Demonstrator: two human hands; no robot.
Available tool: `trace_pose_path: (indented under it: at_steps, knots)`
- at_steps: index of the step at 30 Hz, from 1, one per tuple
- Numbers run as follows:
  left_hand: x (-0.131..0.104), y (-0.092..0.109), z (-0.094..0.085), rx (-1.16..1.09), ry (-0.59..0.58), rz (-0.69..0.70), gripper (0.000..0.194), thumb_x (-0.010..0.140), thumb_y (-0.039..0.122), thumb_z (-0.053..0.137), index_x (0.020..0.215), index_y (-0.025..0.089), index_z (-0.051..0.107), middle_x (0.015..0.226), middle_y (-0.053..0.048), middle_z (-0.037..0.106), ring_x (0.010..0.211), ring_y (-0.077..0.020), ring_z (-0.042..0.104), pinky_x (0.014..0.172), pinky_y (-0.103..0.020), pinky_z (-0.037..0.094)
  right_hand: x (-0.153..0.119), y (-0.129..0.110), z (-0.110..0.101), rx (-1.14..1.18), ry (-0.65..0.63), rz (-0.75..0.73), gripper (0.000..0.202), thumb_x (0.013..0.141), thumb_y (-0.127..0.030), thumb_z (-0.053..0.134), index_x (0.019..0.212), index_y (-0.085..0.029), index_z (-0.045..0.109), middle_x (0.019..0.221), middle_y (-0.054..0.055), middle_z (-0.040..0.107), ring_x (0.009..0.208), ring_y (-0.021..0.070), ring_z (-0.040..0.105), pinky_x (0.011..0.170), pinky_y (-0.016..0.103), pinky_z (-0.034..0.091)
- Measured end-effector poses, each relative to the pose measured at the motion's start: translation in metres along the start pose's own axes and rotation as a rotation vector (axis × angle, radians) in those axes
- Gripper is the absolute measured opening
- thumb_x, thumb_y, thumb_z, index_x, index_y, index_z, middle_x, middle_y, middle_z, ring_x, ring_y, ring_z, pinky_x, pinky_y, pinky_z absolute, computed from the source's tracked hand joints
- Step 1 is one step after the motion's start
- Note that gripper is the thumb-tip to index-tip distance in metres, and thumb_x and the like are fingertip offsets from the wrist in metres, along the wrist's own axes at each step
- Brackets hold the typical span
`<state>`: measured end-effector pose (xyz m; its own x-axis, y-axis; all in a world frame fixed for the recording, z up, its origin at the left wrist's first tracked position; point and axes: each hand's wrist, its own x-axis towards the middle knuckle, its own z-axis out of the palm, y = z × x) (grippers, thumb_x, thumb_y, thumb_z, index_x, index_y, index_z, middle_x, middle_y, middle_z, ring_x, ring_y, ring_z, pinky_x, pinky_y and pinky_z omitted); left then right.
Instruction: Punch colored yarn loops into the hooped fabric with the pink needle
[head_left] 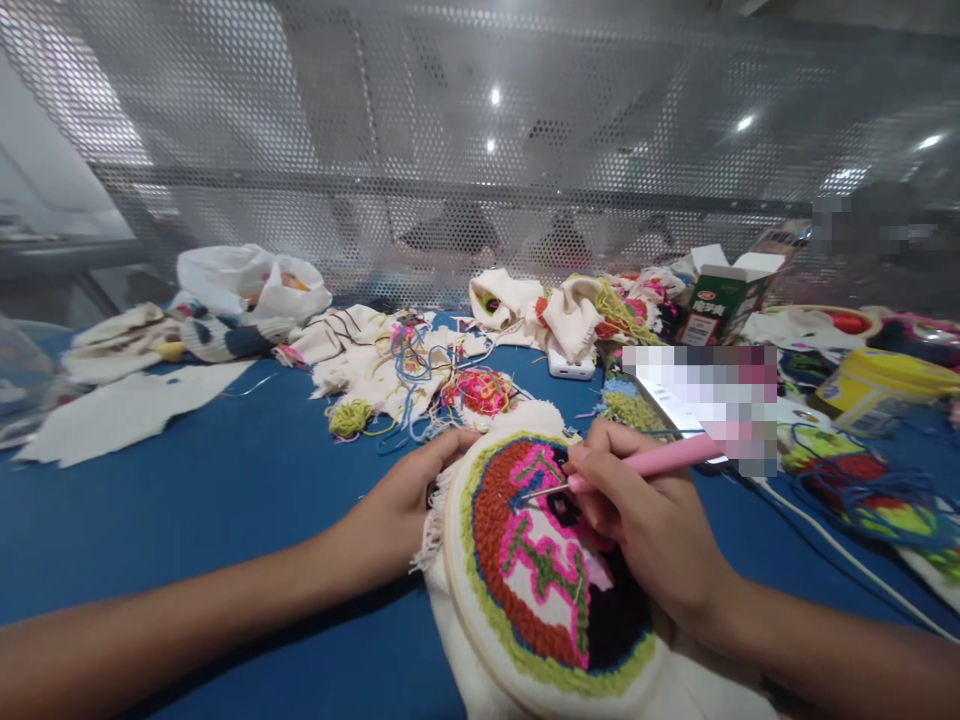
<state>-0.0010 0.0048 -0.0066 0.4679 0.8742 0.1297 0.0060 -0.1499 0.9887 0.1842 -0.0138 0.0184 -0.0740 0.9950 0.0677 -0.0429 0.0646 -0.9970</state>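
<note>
My left hand (420, 490) grips the far left rim of a round embroidery hoop (459, 590), its fingers partly hidden behind the cloth. Cream fabric is stretched in the hoop, with looped yarn in rust, black, pink, green and yellow-green (499, 600). Bare white cloth shows between the pink outlines. In my right hand (637, 510) is a pink-handled punch needle (667, 457), pinched between thumb and fingers. Its metal shaft points left, and the tip is at the worked surface near a small blue patch. Blue yarn trails from the handle's end.
Yarn scraps (480, 392) and cream cloths (352, 350) lie behind the hoop on the blue table (300, 440). A lit phone, partly blurred, a white cable (832, 545), a green box (724, 300) and a yellow tub (885, 385) are at right. A perforated metal screen (420, 130) stands behind.
</note>
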Motion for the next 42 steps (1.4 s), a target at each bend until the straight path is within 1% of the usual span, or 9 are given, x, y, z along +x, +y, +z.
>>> trace_pose_path:
  at_steps: [3, 8, 12, 17, 21, 25, 29, 36, 42]
  knots:
    - [0.0006, 0.0025, 0.0001, -0.056, -0.018, -0.038, 0.034, 0.071, 0.022, 0.066, 0.103, 0.017, 0.055, 0.107, -0.005, 0.062, 0.095, -0.0197, 0.058, 0.083, -0.029, 0.046, 0.0012, 0.0004, -0.0001, -0.017, 0.014, -0.007, 0.032, 0.074, -0.033, 0.058, 0.052, -0.019, 0.040, 0.039, -0.007, 0.038, 0.034, 0.0047, 0.029, 0.032, 0.016, 0.024]
    - [0.0021, -0.0001, 0.0005, -0.051, -0.041, -0.059, 0.045, 0.066, 0.012, 0.069, 0.108, 0.016, 0.054, 0.107, -0.006, 0.063, 0.096, -0.0193, 0.058, 0.086, -0.029, 0.045, 0.0019, 0.0016, 0.0002, -0.014, 0.019, 0.015, 0.031, 0.075, -0.033, 0.058, 0.053, -0.019, 0.041, 0.040, -0.007, 0.038, 0.034, 0.0045, 0.029, 0.032, 0.016, 0.024]
    - [0.0026, -0.0019, 0.0001, -0.119, -0.050, -0.094, 0.049, 0.063, 0.009, 0.071, 0.108, 0.017, 0.053, 0.106, -0.006, 0.064, 0.095, -0.0194, 0.059, 0.085, -0.030, 0.046, 0.0009, 0.0014, -0.0006, -0.034, 0.032, 0.011, 0.032, 0.075, -0.032, 0.057, 0.053, -0.018, 0.040, 0.040, -0.007, 0.038, 0.035, 0.0045, 0.030, 0.032, 0.015, 0.024]
    - [0.0029, -0.0004, 0.0010, -0.168, -0.054, -0.099, 0.045, 0.064, 0.011, 0.070, 0.105, 0.017, 0.052, 0.104, -0.005, 0.064, 0.093, -0.0183, 0.060, 0.085, -0.030, 0.046, 0.0006, 0.0014, -0.0010, 0.004, 0.036, 0.011, 0.032, 0.076, -0.033, 0.057, 0.053, -0.018, 0.040, 0.040, -0.007, 0.038, 0.035, 0.0045, 0.030, 0.032, 0.015, 0.025]
    - [0.0056, -0.0018, 0.0041, -0.163, 0.003, -0.102, 0.041, 0.062, 0.011, 0.073, 0.097, 0.017, 0.052, 0.097, -0.004, 0.066, 0.087, -0.0177, 0.061, 0.081, -0.028, 0.047, 0.0006, 0.0018, 0.0001, 0.039, 0.017, -0.003, 0.032, 0.077, -0.032, 0.057, 0.053, -0.018, 0.040, 0.040, -0.007, 0.039, 0.034, 0.0043, 0.030, 0.032, 0.015, 0.024]
    - [0.0091, -0.0054, 0.0069, -0.206, 0.084, -0.111, 0.032, 0.066, 0.018, 0.071, 0.093, 0.016, 0.053, 0.088, -0.003, 0.067, 0.075, -0.0149, 0.062, 0.073, -0.026, 0.048, -0.0002, 0.0013, -0.0003, 0.052, -0.002, -0.012, 0.032, 0.077, -0.031, 0.057, 0.054, -0.018, 0.040, 0.040, -0.007, 0.039, 0.035, 0.0039, 0.029, 0.032, 0.014, 0.023]
    - [0.0088, -0.0043, 0.0080, -0.190, 0.119, -0.136, 0.037, 0.064, 0.020, 0.072, 0.094, 0.016, 0.052, 0.086, -0.003, 0.068, 0.076, -0.0148, 0.061, 0.072, -0.025, 0.048, -0.0001, 0.0000, -0.0012, 0.049, 0.009, -0.005, 0.031, 0.077, -0.030, 0.056, 0.053, -0.018, 0.040, 0.040, -0.007, 0.039, 0.035, 0.0040, 0.029, 0.032, 0.015, 0.023]
    - [0.0047, -0.0022, 0.0068, -0.114, 0.076, -0.080, 0.033, 0.067, 0.024, 0.070, 0.094, 0.018, 0.051, 0.095, -0.004, 0.065, 0.083, -0.0184, 0.061, 0.077, -0.029, 0.047, 0.0011, -0.0010, 0.0001, 0.046, 0.019, -0.006, 0.031, 0.076, -0.030, 0.056, 0.053, -0.018, 0.040, 0.040, -0.007, 0.039, 0.035, 0.0040, 0.029, 0.033, 0.015, 0.023]
    - [0.0055, -0.0052, 0.0051, -0.133, 0.076, -0.093, 0.036, 0.065, 0.024, 0.071, 0.094, 0.018, 0.051, 0.087, -0.002, 0.065, 0.078, -0.0177, 0.061, 0.073, -0.029, 0.048, 0.0001, -0.0003, 0.0002, 0.046, 0.018, 0.000, 0.031, 0.076, -0.031, 0.056, 0.053, -0.018, 0.041, 0.040, -0.007, 0.038, 0.034, 0.0043, 0.028, 0.032, 0.016, 0.022]
